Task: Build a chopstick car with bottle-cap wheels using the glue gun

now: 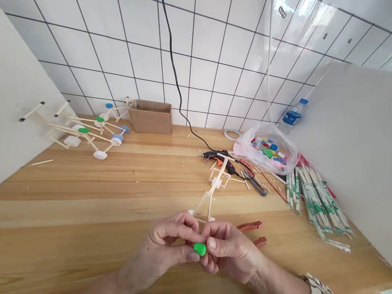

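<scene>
Between the fingertips of both hands is a small, smooth, bright green lump (199, 249); the frame does not show clearly what kind of piece it is. My left hand (172, 240) pinches it from the left with thumb and forefinger. From the right, my right hand (231, 250) closes on its other side, hiding part of it. Just beyond my fingers stands a stick model (213, 192) built of thin wooden sticks with white round caps as wheels. My hands cover its near end. Red-handled pliers (250, 225) lie beside my right hand, partly hidden by it.
A black glue gun (221, 159) and a utility knife (254, 182) lie behind the model. Farther right are a plastic bag (289, 149) of coloured caps, a water bottle (293, 115) and wrapped chopsticks (322, 197). Finished-looking stick models (89, 135) and a cardboard box (151, 118) stand left.
</scene>
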`<state>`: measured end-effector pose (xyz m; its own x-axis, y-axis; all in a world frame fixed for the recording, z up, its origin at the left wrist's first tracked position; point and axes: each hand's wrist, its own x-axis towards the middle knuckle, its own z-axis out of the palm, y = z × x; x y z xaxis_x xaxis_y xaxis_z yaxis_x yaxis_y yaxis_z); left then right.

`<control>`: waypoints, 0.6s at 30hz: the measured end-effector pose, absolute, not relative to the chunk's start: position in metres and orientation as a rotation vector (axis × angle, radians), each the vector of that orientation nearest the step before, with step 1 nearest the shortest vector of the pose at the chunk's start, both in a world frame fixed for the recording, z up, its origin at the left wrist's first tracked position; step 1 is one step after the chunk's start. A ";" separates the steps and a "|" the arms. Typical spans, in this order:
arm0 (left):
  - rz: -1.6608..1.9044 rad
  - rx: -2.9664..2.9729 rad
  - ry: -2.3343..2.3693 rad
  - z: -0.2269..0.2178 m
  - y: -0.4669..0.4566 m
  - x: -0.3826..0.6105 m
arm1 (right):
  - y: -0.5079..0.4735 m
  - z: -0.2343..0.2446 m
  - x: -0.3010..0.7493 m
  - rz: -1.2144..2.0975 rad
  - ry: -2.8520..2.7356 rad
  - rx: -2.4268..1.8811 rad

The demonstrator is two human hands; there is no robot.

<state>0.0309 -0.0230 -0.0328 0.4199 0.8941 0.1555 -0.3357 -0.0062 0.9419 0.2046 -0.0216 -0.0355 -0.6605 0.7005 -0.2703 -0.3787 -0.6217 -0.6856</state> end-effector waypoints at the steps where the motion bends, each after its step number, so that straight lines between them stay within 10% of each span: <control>1: 1.064 1.193 0.599 -0.032 -0.023 0.031 | -0.022 -0.036 0.205 2.264 -0.795 -0.708; 18: 1.069 1.014 0.567 -0.036 -0.024 0.035 | -0.026 -0.034 0.197 2.092 -0.886 -0.686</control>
